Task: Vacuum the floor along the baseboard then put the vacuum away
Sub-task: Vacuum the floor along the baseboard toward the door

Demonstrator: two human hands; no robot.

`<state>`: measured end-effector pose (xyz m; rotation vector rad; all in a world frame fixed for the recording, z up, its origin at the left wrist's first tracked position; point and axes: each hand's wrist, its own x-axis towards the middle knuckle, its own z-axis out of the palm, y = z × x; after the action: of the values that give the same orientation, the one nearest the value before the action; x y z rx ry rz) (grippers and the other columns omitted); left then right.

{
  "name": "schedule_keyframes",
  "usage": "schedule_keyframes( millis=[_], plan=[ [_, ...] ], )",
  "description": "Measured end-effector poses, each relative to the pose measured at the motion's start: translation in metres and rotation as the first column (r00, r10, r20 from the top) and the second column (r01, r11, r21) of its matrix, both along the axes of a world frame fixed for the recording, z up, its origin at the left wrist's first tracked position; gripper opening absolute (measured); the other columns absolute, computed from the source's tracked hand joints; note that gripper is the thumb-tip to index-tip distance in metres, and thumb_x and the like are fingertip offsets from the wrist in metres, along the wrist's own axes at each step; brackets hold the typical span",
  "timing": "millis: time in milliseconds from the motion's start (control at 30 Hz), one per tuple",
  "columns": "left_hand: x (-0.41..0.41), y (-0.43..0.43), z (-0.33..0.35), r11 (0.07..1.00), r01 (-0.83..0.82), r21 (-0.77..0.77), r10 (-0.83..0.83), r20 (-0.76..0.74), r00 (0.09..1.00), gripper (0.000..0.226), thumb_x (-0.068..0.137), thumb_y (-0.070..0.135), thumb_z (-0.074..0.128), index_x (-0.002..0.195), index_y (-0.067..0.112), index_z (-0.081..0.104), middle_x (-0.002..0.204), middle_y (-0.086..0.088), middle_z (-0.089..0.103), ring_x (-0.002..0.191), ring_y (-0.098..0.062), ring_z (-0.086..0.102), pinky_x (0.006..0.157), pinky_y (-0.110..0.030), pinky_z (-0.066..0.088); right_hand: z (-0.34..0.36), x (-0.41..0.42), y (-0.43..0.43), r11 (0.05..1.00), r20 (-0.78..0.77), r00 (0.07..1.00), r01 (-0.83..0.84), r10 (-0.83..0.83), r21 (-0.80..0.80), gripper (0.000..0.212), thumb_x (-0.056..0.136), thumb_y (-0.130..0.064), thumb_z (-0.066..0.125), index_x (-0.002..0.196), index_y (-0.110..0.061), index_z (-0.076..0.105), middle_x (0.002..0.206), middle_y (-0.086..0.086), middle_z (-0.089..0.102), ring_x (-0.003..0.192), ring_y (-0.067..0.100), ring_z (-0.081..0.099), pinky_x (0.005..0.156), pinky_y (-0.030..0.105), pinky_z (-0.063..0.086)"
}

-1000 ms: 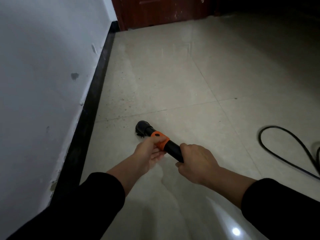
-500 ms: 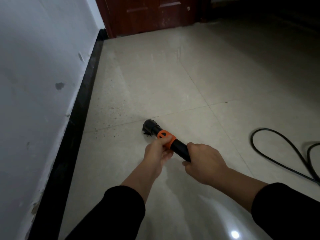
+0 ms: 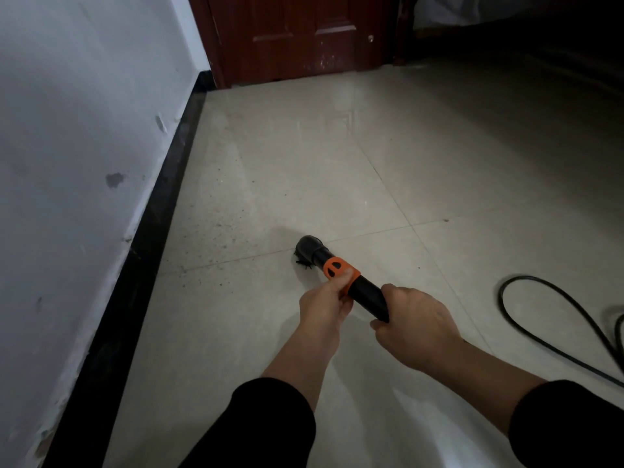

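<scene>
In the head view, the vacuum tube (image 3: 366,293) sits just below the middle of the frame, slanting from the hands up toward 10 o'clock, its black brush head (image 3: 309,248) down on the pale tiled floor (image 3: 337,163). The left hand (image 3: 324,304) is wrapped around the tube's orange collar (image 3: 339,270), thumb on top. The right hand (image 3: 417,320) grips the black tube just behind it, at 4 o'clock from the collar, fingers curled under. The brush head stands well apart from the black baseboard (image 3: 141,265), which runs from 7 o'clock up to 11 o'clock under the white wall (image 3: 67,130); specks of dirt lie on the floor between them. A dark red door (image 3: 304,38) closes the room at 12 o'clock. A black cable (image 3: 540,319) loops on the floor at 3 o'clock.
</scene>
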<state>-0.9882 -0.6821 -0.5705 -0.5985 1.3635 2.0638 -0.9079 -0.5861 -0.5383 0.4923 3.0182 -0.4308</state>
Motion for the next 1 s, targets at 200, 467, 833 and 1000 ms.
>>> schedule_keyframes(
  millis=[200, 467, 833, 1000],
  plan=[
    [-0.010, 0.001, -0.006, 1.000, -0.022, -0.010, 0.022, -0.016, 1.000, 0.015, 0.081, 0.013, 0.076, 0.088, 0.005, 0.066, 0.100, -0.014, 0.070, 0.097, -0.020, 0.068, 0.093, -0.029, 0.052, -0.009, -0.013, -0.001, 1.000, -0.002, 1.000, 0.019, -0.019, -0.019, 0.018, 0.089, -0.033, 0.055, 0.091, -0.022, 0.041, 0.080, -0.005, 0.048, 0.071, 0.018, 0.048, 0.063, 0.027, 0.036],
    [-0.030, 0.000, -0.008, 0.997, -0.050, -0.053, 0.049, -0.026, 0.998, 0.017, 0.080, 0.016, 0.077, 0.085, 0.005, 0.065, 0.092, -0.011, 0.070, 0.091, -0.017, 0.068, 0.091, -0.027, 0.053, -0.018, -0.035, -0.004, 0.999, -0.037, 0.999, 0.034, -0.035, -0.034, 0.020, 0.089, -0.034, 0.056, 0.091, -0.021, 0.042, 0.080, -0.004, 0.050, 0.071, 0.017, 0.048, 0.064, 0.026, 0.038],
    [-0.034, -0.012, -0.011, 0.996, -0.073, -0.055, 0.072, -0.014, 0.997, 0.031, 0.078, 0.015, 0.079, 0.102, 0.001, 0.065, 0.097, -0.013, 0.072, 0.093, -0.017, 0.069, 0.092, -0.028, 0.053, -0.028, -0.047, -0.005, 0.969, -0.009, 0.998, 0.059, -0.063, -0.240, 0.016, 0.085, -0.029, 0.065, 0.086, -0.018, 0.053, 0.072, -0.003, 0.054, 0.064, 0.015, 0.052, 0.050, 0.022, 0.034],
    [-0.031, -0.021, -0.006, 0.995, -0.085, -0.058, 0.085, -0.011, 0.996, 0.030, 0.077, 0.014, 0.079, 0.101, 0.000, 0.066, 0.096, -0.014, 0.071, 0.092, -0.018, 0.069, 0.092, -0.028, 0.053, -0.021, -0.046, -0.009, 0.958, 0.016, 1.000, 0.027, -0.024, -0.284, 0.019, 0.084, -0.029, 0.068, 0.084, -0.018, 0.052, 0.071, -0.003, 0.053, 0.064, 0.014, 0.052, 0.049, 0.021, 0.030]
  ],
)
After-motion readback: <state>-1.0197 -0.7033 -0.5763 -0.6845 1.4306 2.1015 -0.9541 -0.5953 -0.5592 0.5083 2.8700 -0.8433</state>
